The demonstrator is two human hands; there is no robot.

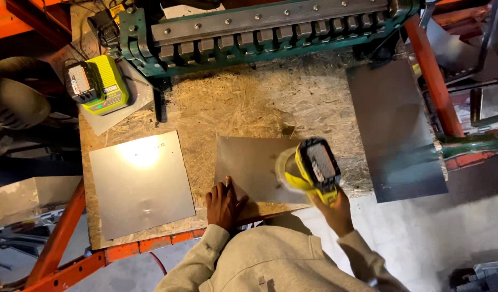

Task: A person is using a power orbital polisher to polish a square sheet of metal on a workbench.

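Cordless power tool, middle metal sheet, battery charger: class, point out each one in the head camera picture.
cordless power tool (312, 168), head view, on its yellow body.
middle metal sheet (248, 162), head view, on its bare upper left area.
battery charger (100, 85), head view, on its yellow-green case.

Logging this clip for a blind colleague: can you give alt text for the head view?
A person's left hand presses on a square grey sheet-metal panel on a chipboard workbench, while the right hand holds a yellow-and-black cordless power tool over it. Another metal sheet lies to the left, a battery charger and green metal bending machine behind.
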